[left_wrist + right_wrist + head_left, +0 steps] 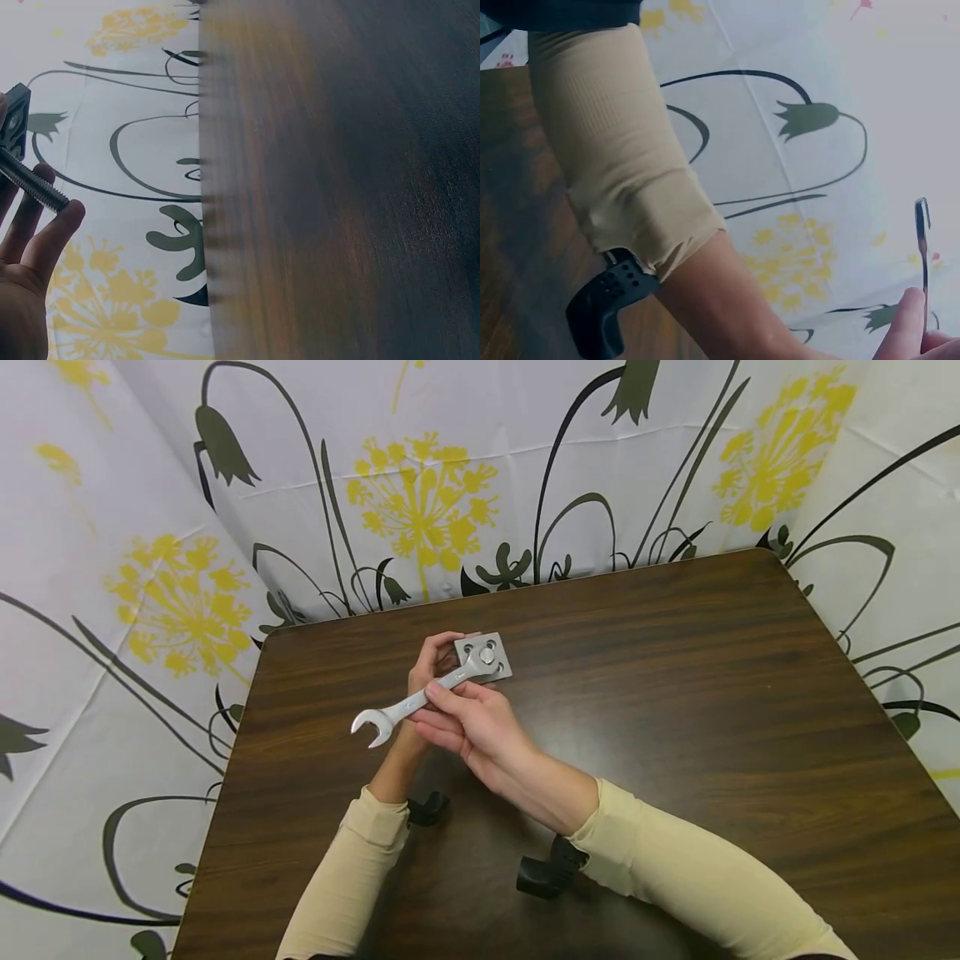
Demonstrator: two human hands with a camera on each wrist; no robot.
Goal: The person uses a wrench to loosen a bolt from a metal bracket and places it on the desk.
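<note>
My left hand holds up a square grey metal plate with holes near its corners. A bolt passes through the plate; its round-looking head faces the head camera. In the left wrist view the threaded shank sticks out behind the plate, and a fingertip is at its end. My right hand pinches a silver wrench by its handle, thumb on top. One wrench end sits at the bolt head; the other, an open end, points to the lower left. In the right wrist view the wrench shows edge-on.
Both hands are above a dark brown wooden table. A white curtain with yellow and grey-green flowers hangs behind and beside it. Black wrist mounts stick out below the beige sleeves.
</note>
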